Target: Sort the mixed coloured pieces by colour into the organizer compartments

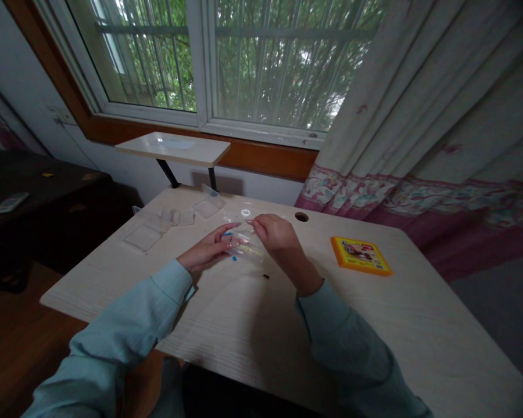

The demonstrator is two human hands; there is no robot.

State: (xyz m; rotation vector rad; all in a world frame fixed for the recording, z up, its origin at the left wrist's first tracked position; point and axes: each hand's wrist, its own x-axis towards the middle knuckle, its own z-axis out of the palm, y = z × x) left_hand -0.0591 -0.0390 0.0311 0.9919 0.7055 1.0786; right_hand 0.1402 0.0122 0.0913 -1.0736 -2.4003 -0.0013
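Above the middle of the pale desk (226,313), my left hand (210,247) grips the left side of a clear plastic bag (246,247) with a blue strip and some pale and reddish contents I cannot make out. My right hand (281,241) is closed at the bag's upper right edge, thumb and fingers pinched together on it. On the desk just below the bag lie a small blue piece (234,259) and a small dark piece (266,276).
Several clear plastic boxes (143,238) and an open-lidded clear box (209,206) stand at the desk's back left. A yellow-orange box (361,255) lies on the right, near a round cable hole (301,217). A raised shelf (174,148) overhangs the back left.
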